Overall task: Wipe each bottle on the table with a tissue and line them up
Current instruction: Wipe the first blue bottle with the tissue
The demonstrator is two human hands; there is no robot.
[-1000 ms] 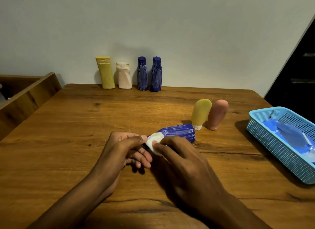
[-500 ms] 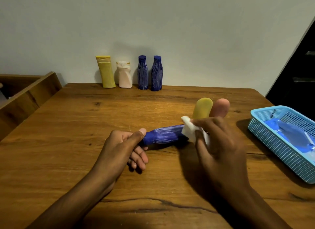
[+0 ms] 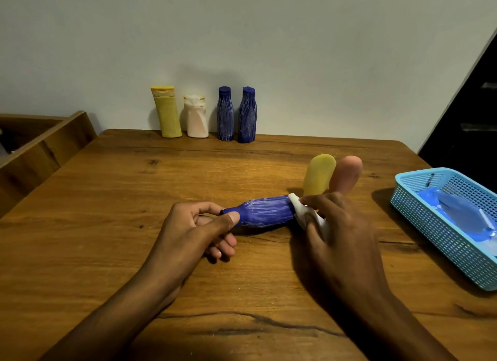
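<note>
Wiping step: a dark blue bottle lay on its side near the middle of the table, and it looked to be partway through its cleaning.
Left hand: its grip was closed on the bottle's neck and cap end, thumb on the near side, holding it steady.
Right hand: its fingers were pinched shut on a white tissue, which touched the bottle's base end.
Finished row: four bottles stood upright along the far edge by the wall, namely a yellow bottle, a white bottle and two blue bottles, close beside one another.
Waiting pieces: a yellow tube and a pink tube sat just behind the right hand, touching each other, apparently not yet wiped.
Basket: a light blue one sat at the right edge with something blue inside; I could not tell what.
Step in hand: by my reading, the fifth bottle was being wiped, with two pieces left after it.
Next move: it would call for finishing the rub, then standing this bottle upright at the right end of the row without knocking its neighbours.
</note>
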